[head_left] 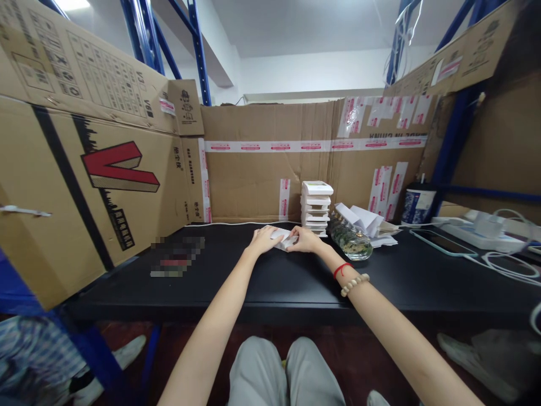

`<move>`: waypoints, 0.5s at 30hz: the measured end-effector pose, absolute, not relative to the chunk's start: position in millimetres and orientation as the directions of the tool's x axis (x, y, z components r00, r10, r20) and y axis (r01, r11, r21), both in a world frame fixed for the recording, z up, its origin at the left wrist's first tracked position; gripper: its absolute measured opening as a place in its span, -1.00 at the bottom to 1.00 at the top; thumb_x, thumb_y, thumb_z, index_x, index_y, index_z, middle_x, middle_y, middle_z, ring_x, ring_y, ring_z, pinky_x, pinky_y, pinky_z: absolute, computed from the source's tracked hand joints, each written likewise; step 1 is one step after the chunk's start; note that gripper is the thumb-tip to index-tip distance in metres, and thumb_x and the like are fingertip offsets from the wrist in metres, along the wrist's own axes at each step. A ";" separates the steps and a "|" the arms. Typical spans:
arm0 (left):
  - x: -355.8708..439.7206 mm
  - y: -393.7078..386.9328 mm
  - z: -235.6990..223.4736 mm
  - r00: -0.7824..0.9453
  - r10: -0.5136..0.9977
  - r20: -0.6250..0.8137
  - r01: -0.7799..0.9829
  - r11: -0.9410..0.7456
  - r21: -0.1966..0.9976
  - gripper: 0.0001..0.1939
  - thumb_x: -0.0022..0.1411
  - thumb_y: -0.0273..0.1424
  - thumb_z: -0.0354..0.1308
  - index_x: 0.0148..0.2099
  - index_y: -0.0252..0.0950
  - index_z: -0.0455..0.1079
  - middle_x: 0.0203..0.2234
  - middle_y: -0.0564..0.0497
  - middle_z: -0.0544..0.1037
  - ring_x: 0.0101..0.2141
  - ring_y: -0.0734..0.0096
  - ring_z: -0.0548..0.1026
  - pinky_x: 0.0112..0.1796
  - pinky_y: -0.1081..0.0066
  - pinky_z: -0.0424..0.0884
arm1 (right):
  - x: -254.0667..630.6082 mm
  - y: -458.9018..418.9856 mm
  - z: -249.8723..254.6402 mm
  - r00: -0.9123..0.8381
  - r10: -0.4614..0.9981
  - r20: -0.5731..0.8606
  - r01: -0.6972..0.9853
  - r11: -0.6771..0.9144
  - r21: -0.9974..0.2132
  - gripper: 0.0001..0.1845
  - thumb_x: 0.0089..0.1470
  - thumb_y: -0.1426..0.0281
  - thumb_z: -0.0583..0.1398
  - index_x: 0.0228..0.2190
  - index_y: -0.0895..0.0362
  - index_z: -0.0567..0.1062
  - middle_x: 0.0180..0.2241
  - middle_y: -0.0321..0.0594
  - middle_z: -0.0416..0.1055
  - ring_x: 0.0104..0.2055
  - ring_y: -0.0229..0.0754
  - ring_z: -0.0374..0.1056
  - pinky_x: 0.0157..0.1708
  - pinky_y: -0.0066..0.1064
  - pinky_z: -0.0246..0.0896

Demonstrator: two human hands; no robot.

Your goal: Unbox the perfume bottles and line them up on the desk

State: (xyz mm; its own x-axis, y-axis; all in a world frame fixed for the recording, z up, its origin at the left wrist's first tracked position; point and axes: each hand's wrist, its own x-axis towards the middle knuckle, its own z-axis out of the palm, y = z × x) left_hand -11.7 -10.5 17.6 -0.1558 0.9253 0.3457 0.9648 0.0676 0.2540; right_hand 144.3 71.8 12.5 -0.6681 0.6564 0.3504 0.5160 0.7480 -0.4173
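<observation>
Grey trousers [287, 369] cover the knees at the near edge of the black counter [291, 287]. From where I stand, the left hand [262, 240] has its fingers closed over one end of a small white box [284, 239], and the right hand [306, 239] pinches the other end. That box sits left of a stack of white boxes [316, 204], not on it, so it looks unfinished; whether the stacked ones are done or waiting, I can't tell.
</observation>
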 end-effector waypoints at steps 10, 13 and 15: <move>-28.5 -8.0 19.3 -0.342 0.874 0.345 0.933 0.272 0.234 -0.51 0.21 -0.23 -0.14 0.15 -0.26 0.18 0.13 -0.10 0.25 0.15 0.19 0.14 0.10 0.19 0.02 | 148.1 71.2 19.6 -0.660 0.668 0.343 0.534 0.739 -0.410 -0.53 -0.39 0.23 0.34 -0.34 0.08 0.40 -0.32 -0.29 0.39 -0.30 -0.23 0.30 -0.34 -0.46 0.14; -34.0 -9.4 18.5 -0.416 0.831 0.370 0.907 0.354 0.227 -0.53 0.22 -0.32 -0.17 0.15 -0.32 0.18 0.11 -0.17 0.27 0.12 0.12 0.19 0.08 0.13 0.03 | 150.2 72.7 21.0 -0.657 0.665 0.355 0.528 0.742 -0.414 -0.52 -0.41 0.23 0.35 -0.35 0.07 0.40 -0.30 -0.29 0.38 -0.28 -0.20 0.30 -0.32 -0.44 0.13; -37.8 -11.6 18.1 -0.467 0.797 0.384 0.884 0.408 0.227 -0.54 0.23 -0.37 -0.20 0.13 -0.36 0.20 0.08 -0.23 0.30 0.09 0.06 0.23 0.05 0.08 0.06 | 151.2 73.4 21.4 -0.654 0.664 0.361 0.521 0.742 -0.421 -0.52 -0.41 0.23 0.35 -0.35 0.07 0.39 -0.31 -0.28 0.37 -0.27 -0.19 0.29 -0.31 -0.42 0.13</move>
State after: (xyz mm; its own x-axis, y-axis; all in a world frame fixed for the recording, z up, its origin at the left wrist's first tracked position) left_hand -37.8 -11.6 18.1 -0.4665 0.7968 0.3841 0.8842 0.4085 0.2266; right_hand 151.2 73.4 21.4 -0.6542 0.6645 0.3612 0.5215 0.7422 -0.4209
